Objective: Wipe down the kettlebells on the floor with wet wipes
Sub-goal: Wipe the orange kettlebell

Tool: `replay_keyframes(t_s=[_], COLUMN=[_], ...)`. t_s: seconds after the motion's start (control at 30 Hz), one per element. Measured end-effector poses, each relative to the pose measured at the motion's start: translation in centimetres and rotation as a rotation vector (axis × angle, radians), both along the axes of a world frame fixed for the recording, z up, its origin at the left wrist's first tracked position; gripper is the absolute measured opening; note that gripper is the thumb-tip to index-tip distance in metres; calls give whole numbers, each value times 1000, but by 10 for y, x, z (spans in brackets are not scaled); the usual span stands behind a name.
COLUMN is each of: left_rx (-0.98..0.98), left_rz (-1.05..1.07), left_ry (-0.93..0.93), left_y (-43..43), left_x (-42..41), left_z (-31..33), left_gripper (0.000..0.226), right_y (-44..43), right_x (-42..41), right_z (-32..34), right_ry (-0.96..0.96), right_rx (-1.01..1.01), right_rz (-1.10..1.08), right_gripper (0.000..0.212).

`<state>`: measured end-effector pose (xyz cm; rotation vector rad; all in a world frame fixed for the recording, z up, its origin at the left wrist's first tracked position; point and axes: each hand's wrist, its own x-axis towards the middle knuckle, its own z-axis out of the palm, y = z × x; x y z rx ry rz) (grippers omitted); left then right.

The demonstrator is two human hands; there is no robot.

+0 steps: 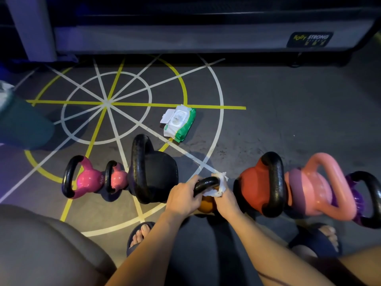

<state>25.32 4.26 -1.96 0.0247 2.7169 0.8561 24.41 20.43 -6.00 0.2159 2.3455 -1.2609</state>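
- Our left grip (182,196) is clasping the orange kettlebell (206,204), which is standing on the grey, line-painted gym floor (278,112).
- Our right grip (225,200) is pinching a wet wipe (219,186) against its handle (206,183).

Seven kettlebells in one row across the floor (288,120), left to right: leftmost kettlebell (84,179), second kettlebell (117,178), big kettlebell (156,170), held kettlebell (207,182), fifth kettlebell (255,182), sixth kettlebell (315,188), rightmost kettlebell (365,199) at frame edge. First three packed close, last three likewise. Left hand (181,196) grips the held one's handle on its left, right hand (226,200) holds a wipe (219,184) against its right. Wipes pack (179,122) on floor behind the row. Left foot (141,234) and right foot (325,234) in front of it. Equipment frame (185,38) along the back.
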Motion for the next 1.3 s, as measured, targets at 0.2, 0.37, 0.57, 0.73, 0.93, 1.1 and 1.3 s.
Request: replay_keyframes(t_s=[0.2, 0.37, 0.57, 0.73, 0.93, 1.1, 1.3], left_rx=[-62, -155, -278, -365, -84, -81, -107], left_rz=[-33, -77, -56, 58, 254, 222, 270], left_ry=[29, 11, -5, -111, -165, -118, -84], left_y=[6, 14, 36, 29, 23, 28, 22], left_x=[-7, -12, -9, 12, 20, 11, 14], left_z=[2, 11, 20, 15, 18, 25, 18], left_gripper=[33, 49, 45, 34, 13, 21, 20], right_y=[2, 11, 36, 42, 34, 42, 37], right_x=[-31, -29, -2, -4, -8, -2, -16], right_z=[25, 28, 20, 22, 40, 41, 32], right_ry=[48, 35, 61, 116, 382, 374, 382], right_rx=[117, 89, -34, 76, 244, 149, 224], right_rz=[123, 134, -146, -241, 212, 150, 336], right_gripper=[5, 21, 22, 21, 33, 48, 32])
